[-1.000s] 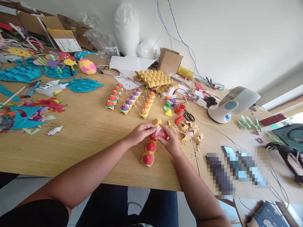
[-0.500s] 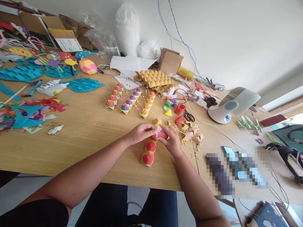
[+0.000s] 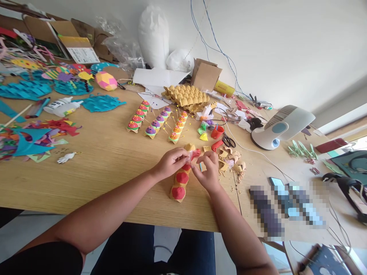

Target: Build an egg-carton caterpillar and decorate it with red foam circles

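My left hand (image 3: 172, 162) is closed in a pinch on a clear plastic wrapper with red clay (image 3: 195, 153) in it. Just to the right, my right hand (image 3: 208, 170) has its thumb and curled fingers apart, close to the wrapper. Between them a small blue stick (image 3: 201, 166) shows, and I cannot tell whether it is touched. Beneath both hands lies an egg-carton strip (image 3: 180, 185) whose nearer bumps are capped with red clay. Its far bump (image 3: 189, 146) is bare tan, and the middle is partly hidden by my fingers.
Behind stand three decorated strips, red-green (image 3: 139, 116), purple (image 3: 157, 123) and orange (image 3: 178, 128), some with pins. Carton scraps (image 3: 229, 158), black scissors (image 3: 229, 141) and a red cup (image 3: 217, 132) lie to the right. Farther back are egg trays (image 3: 186, 95) and a white fan (image 3: 279, 128).
My right hand has let go of the wrapper and drawn slightly right, its fingers now apart. The red clay packet sticks out from my left fingers, and the blue stick has come into view.
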Available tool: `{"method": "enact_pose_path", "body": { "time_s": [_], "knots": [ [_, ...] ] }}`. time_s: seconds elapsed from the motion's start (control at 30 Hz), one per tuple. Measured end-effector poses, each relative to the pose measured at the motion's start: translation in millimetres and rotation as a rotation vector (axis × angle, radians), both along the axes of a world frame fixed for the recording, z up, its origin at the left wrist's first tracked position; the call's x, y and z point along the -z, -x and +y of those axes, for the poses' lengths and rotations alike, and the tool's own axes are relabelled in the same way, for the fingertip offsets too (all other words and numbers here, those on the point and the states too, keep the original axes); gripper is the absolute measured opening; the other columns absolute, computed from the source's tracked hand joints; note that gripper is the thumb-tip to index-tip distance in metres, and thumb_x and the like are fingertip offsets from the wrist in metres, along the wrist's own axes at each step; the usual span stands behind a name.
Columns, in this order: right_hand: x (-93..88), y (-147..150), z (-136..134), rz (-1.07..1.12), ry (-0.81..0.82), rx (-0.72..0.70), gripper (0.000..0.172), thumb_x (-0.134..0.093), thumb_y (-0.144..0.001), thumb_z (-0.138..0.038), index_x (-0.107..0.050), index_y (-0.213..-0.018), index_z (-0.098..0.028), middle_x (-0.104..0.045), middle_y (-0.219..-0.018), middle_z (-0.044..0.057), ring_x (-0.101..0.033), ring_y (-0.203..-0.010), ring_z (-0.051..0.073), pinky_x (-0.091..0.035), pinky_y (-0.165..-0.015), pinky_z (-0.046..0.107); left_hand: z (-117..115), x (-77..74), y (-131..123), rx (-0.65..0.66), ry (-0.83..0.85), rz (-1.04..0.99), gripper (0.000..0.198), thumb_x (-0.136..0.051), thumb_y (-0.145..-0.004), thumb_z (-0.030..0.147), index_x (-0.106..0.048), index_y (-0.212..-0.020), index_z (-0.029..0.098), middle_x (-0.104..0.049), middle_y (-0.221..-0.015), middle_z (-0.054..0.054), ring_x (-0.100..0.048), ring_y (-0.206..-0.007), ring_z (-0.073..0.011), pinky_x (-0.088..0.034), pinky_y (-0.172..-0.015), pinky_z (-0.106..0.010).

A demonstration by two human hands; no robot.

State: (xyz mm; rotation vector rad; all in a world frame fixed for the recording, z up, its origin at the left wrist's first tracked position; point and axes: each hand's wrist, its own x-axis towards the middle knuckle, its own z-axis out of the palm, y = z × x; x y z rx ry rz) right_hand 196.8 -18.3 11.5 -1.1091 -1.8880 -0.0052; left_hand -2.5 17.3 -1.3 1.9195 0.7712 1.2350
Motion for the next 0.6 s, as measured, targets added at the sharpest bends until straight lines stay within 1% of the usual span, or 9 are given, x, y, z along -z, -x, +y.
{"method": "enact_pose_path", "body": {
  "time_s": [0.07,0.13,0.2,0.3,0.5,0.6],
  "knots": [
    [-1.2,1.8,-0.8,-0.04,0.044,-0.01,0.034,-0.073,-0.09,-0.051,-0.06,-0.075,-0.023,-0.056,-0.087,0.005,-0.056,-0.086,0.023,-0.048,-0.081,0.041,-2.8,-1.2,-1.1,0.01,-0.093,0.033,0.016,-0.057,-0.1,0.031,-0.066,-0.091,0.02,-0.068,-0.089,-0.004,-0.062,-0.085,-0.0168,-0.049,-0.082,-0.03],
    [-2.0,3.6,-1.0,-0.05,0.059,-0.013,0.04,-0.073,-0.09,-0.053,-0.057,-0.069,-0.022,-0.057,-0.083,0.004,-0.056,-0.083,0.022,-0.046,-0.08,0.04,-5.7,-2.8,-1.8,0.044,-0.149,0.091,0.015,-0.056,-0.1,0.028,-0.066,-0.092,0.022,-0.069,-0.092,-0.005,-0.064,-0.087,-0.0177,-0.05,-0.084,-0.031],
    [-2.6,5.3,-1.1,-0.052,0.065,-0.012,0.042,-0.071,-0.092,-0.052,-0.055,-0.067,-0.022,-0.057,-0.081,0.003,-0.055,-0.081,0.021,-0.045,-0.08,0.04,-8.1,-4.2,-2.0,0.056,-0.203,0.16,0.016,-0.054,-0.1,0.026,-0.068,-0.094,0.022,-0.071,-0.095,-0.006,-0.066,-0.091,-0.0188,-0.051,-0.085,-0.032],
    [-3.4,6.4,-1.6,-0.083,0.086,-0.02,0.039,-0.066,-0.096,-0.046,-0.054,-0.068,-0.022,-0.058,-0.08,0.003,-0.056,-0.081,0.02,-0.043,-0.08,0.039,-9.3,-5.1,-2.2,0.028,-0.251,0.216,0.017,-0.053,-0.1,0.025,-0.069,-0.097,0.023,-0.074,-0.098,-0.006,-0.068,-0.095,-0.0203,-0.052,-0.088,-0.034],
    [-4.1,3.1,-2.4,-0.164,0.087,-0.022,0.026,-0.055,-0.103,-0.037,-0.064,-0.083,-0.023,-0.062,-0.088,0.004,-0.058,-0.086,0.021,-0.04,-0.08,0.039,-6.1,-1.7,-2.3,-0.029,-0.293,0.196,0.015,-0.055,-0.099,0.025,-0.069,-0.097,0.023,-0.076,-0.101,-0.007,-0.068,-0.096,-0.021,-0.052,-0.09,-0.036],
    [-4.2,2.3,-2.2,-0.179,0.06,-0.038,0.024,-0.053,-0.104,-0.031,-0.065,-0.084,-0.023,-0.062,-0.088,0.004,-0.057,-0.084,0.021,-0.039,-0.079,0.039,-6.1,0.1,-2.0,-0.043,-0.314,0.178,0.013,-0.056,-0.098,0.023,-0.069,-0.1,0.022,-0.076,-0.103,-0.008,-0.067,-0.097,-0.0212,-0.052,-0.091,-0.037]
  ]
}}
